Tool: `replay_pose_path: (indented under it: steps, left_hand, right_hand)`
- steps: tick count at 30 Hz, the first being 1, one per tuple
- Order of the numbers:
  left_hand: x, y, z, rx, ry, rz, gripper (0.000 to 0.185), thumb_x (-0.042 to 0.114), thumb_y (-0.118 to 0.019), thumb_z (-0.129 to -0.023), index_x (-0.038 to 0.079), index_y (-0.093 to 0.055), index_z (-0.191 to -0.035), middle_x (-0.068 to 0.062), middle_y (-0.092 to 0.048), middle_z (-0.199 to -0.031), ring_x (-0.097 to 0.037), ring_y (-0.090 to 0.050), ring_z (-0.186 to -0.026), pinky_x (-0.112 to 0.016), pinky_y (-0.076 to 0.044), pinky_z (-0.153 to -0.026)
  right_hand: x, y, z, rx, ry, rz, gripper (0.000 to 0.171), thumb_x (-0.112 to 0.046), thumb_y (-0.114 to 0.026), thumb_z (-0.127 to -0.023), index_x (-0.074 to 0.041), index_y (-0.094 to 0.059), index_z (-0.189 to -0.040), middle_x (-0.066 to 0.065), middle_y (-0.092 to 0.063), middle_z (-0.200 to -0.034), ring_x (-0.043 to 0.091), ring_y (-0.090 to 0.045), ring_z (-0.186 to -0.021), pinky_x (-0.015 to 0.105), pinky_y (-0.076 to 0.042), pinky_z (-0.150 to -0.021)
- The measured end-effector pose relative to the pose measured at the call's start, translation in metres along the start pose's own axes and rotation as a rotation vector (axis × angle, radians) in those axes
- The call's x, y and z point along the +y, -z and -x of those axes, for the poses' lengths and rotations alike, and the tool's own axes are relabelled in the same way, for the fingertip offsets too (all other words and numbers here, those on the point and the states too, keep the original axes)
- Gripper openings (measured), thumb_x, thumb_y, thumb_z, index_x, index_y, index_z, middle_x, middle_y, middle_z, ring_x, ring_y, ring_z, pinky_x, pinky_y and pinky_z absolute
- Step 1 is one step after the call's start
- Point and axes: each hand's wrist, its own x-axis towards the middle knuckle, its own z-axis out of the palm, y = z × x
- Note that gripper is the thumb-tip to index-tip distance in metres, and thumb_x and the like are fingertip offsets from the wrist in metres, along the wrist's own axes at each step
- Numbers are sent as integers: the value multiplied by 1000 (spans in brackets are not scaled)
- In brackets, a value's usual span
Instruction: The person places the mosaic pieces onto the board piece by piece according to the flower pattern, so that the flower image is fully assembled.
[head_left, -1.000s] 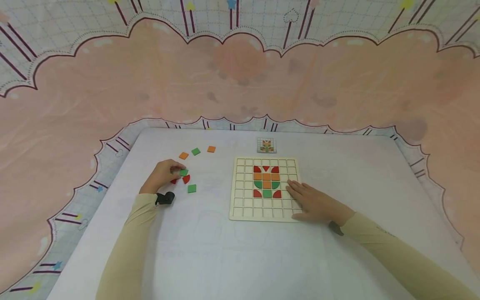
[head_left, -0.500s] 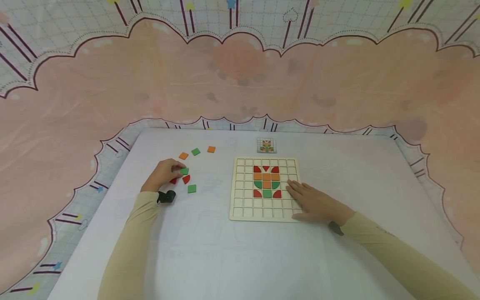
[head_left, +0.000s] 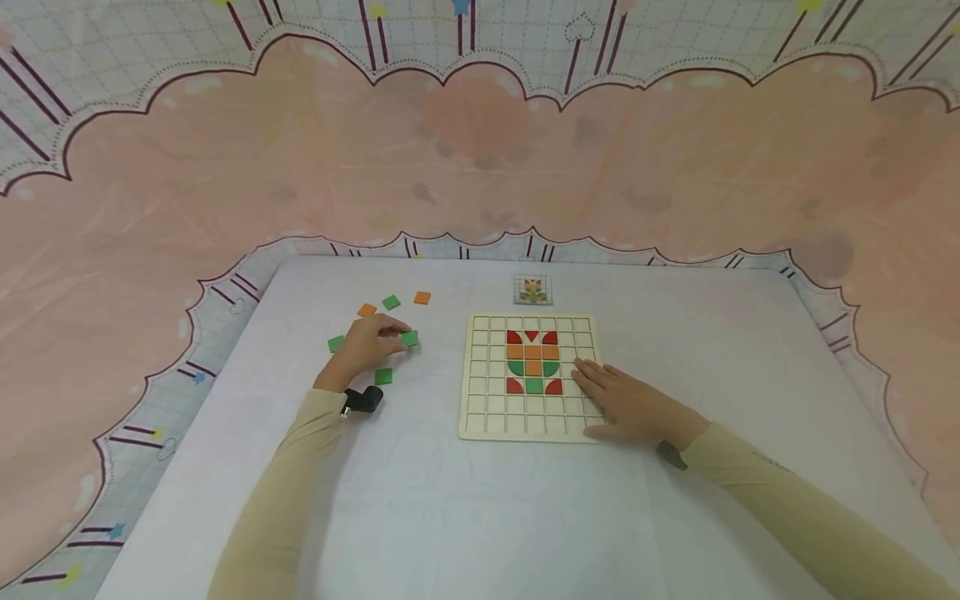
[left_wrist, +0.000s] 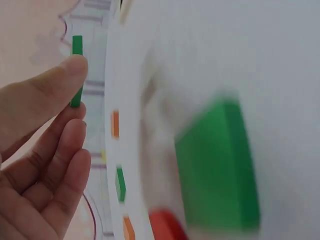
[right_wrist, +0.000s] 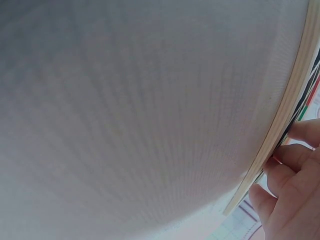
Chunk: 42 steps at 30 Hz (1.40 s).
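Note:
My left hand [head_left: 363, 348] pinches a green square tile [head_left: 409, 338] between thumb and fingers, raised off the table among the loose tiles. In the left wrist view that tile [left_wrist: 77, 46] shows edge-on above the thumb. Below the hand lies another green square tile [head_left: 383, 376]. A red tile [left_wrist: 166, 225] peeks in at the bottom of the left wrist view; the hand hides it in the head view. My right hand [head_left: 637, 406] rests with extended fingers on the right side of the gridded board [head_left: 487, 415]. Red, orange and green tiles fill several of its middle squares.
Behind the left hand lie an orange tile [head_left: 366, 310], a green tile [head_left: 392, 302] and another orange tile [head_left: 422, 297]. A further green tile [head_left: 336, 343] sits left of the wrist. A small patterned card [head_left: 533, 290] lies beyond the board.
My left hand has moved right with the green square tile, away from the spot by the red tiles. Its move uncovers a green tile at the left. The right hand stays put.

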Motion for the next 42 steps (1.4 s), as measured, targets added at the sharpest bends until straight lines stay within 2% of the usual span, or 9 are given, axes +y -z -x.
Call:
replay_pose_path:
  steps: [4,12,17,25,35,42]
  left_hand:
    - [21,-17,-1,-13,-66,8,31,12,-73,-81,3,-67,-111,-14,-66,-110,-28,-60,-102,-42,-49,-92]
    - [57,-49,-1,-83,-159,10,30,12,-74,-79,4,-69,-107,-9,-67,-104,-21,-59,-95,-37,-50,-90]
    - [71,-63,0,-136,-157,24,28,12,-74,-79,5,-69,-106,-7,-67,-104,-19,-59,-96,-36,-49,-90]
    - [83,-78,-1,-200,-89,34,27,11,-76,-77,5,-70,-104,-6,-66,-103,-15,-56,-91,-32,-49,-87]
    - [90,-89,-5,-258,-118,-12,28,13,-78,-75,4,-71,-100,-4,-67,-97,-14,-59,-89,-29,-50,-85]
    - [90,-90,-6,-260,-106,-18,29,15,-79,-73,5,-71,-99,-3,-67,-98,-14,-62,-91,-29,-50,-87]
  right_hand:
    - [0,0,0,1,1,2,88,-57,-53,-87,-5,-19,-150,13,-12,-158,30,-14,-146,47,-21,-116]
    - [-2,3,1,-5,2,-22,88,-56,-54,-87,-4,-19,-149,15,-13,-158,31,-13,-146,47,-20,-117]
    - [-1,3,1,-8,7,-18,89,-58,-52,-88,-4,-18,-150,15,-12,-158,30,-13,-146,47,-20,-117]
    - [0,4,1,-7,18,-25,89,-58,-51,-88,-3,-19,-149,15,-12,-158,31,-13,-146,48,-20,-117]
    - [1,1,0,-2,18,-9,89,-59,-51,-87,-4,-19,-149,15,-13,-158,31,-14,-146,48,-21,-116]
    - [2,0,0,-1,20,-4,88,-59,-51,-87,-4,-20,-149,14,-14,-158,31,-14,-146,47,-21,-116]
